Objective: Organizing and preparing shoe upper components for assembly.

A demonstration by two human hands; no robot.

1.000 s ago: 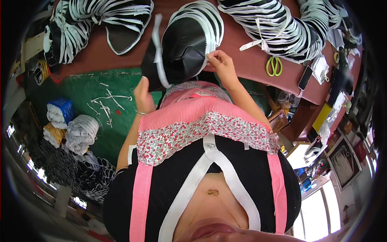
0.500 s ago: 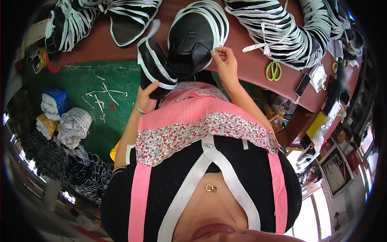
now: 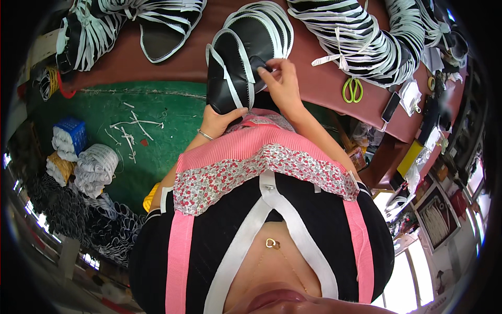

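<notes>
Black leather-like shoe upper pieces [image 3: 220,93] with white edging strips are gripped in my left hand [image 3: 215,121], its thumb laid over their near edge. They lean against a stack of similar black uppers [image 3: 256,36] edged in white, at the front of the brown-topped table [image 3: 314,86]. My right hand [image 3: 283,86] is closed in a pinch on a raised black flap [image 3: 257,64] at the stack's right side. Part of the stack is covered by the pieces in my left hand.
Long bundles of white-edged uppers [image 3: 361,44] lie at the far right, with more bundles [image 3: 99,31] far left. Green scissors [image 3: 352,90] and a phone [image 3: 391,107] rest near the table's right edge. White scraps [image 3: 130,131] and rolled white bundles [image 3: 97,167] sit on the green surface.
My left hand has moved right and swung its pieces over against the stack. My right hand has shifted slightly left and now pinches the flap, which is lifted.
</notes>
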